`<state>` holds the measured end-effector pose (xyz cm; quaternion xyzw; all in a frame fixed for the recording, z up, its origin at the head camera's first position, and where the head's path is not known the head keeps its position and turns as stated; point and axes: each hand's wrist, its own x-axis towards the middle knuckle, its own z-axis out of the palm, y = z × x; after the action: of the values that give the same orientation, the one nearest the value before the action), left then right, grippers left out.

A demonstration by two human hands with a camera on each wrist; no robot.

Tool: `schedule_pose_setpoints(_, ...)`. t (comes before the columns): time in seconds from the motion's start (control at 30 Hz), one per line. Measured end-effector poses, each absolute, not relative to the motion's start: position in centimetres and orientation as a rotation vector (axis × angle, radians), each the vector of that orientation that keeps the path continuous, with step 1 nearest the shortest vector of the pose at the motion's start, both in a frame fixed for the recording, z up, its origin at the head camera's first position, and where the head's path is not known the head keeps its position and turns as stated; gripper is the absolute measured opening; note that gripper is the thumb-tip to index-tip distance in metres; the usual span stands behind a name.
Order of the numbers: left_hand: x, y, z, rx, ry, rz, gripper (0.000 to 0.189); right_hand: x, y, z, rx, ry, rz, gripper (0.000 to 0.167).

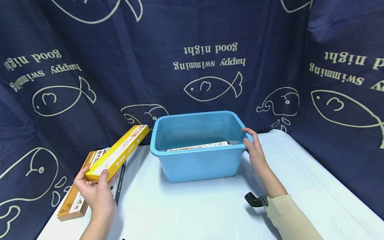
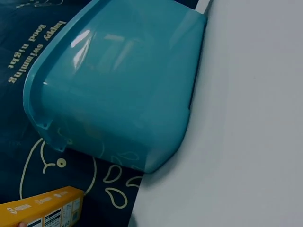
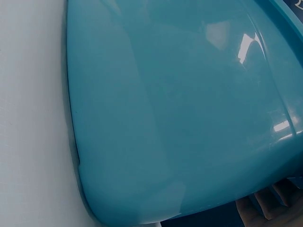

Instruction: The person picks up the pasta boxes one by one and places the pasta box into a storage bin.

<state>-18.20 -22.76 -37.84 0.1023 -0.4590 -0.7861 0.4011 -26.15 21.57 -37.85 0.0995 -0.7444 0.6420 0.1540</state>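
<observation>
My left hand point(image 1: 97, 191) grips the near end of a long yellow pasta box point(image 1: 120, 151), thumb on one side and fingers on the other. The box tilts up toward the bin, its far end near the bin's left rim; its end also shows low in the left wrist view. My right hand point(image 1: 255, 150) holds the right rim of a blue plastic bin point(image 1: 198, 165), thumb on the near corner. Inside the bin lies a white pasta box point(image 1: 198, 146), mostly hidden by the front wall. In the right wrist view, curled fingers point(image 3: 267, 203) show beneath the bin's side.
On the left, an orange-brown pasta box point(image 1: 73, 201) and a dark box point(image 1: 120, 181) lie on the white table point(image 1: 180, 210), partly under my left hand. A dark blue fish-print curtain point(image 1: 144, 66) hangs behind the bin and along both sides. A black strap point(image 1: 256, 200) sticks out at my right wrist.
</observation>
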Motion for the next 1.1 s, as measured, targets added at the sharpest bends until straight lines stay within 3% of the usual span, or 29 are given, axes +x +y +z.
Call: schedule_pose_setpoints(1.1, -17.4, -21.6, -34.0, 0.04, -0.98, -2.071, 0.053, -26.0, 21.4, -37.8, 0.3, -2.109, 1.869, 0.047)
